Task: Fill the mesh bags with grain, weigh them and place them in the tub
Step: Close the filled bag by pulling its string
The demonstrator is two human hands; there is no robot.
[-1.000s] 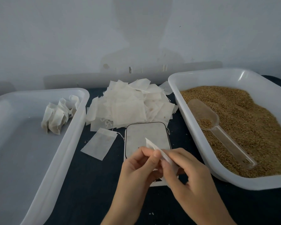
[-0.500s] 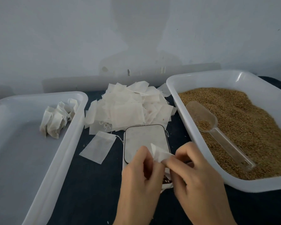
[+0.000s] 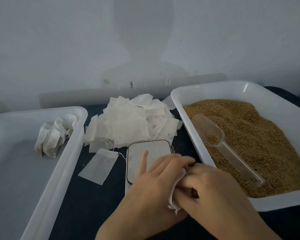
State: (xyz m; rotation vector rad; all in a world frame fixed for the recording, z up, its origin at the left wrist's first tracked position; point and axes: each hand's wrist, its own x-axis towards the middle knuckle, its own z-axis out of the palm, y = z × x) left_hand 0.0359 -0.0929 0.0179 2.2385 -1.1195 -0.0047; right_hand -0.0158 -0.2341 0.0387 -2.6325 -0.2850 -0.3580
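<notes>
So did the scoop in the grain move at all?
No. The scoop lies at the same spot in the grain tub, bowl toward the near-left wall, as before.

No text, label, brand, number or sign can be read anywhere; the flat white rectangular scale with a dark border shows a blank top, and its front is hidden under the hands; the white plastic tubs and the pale mesh bags carry no legible marking.
</notes>
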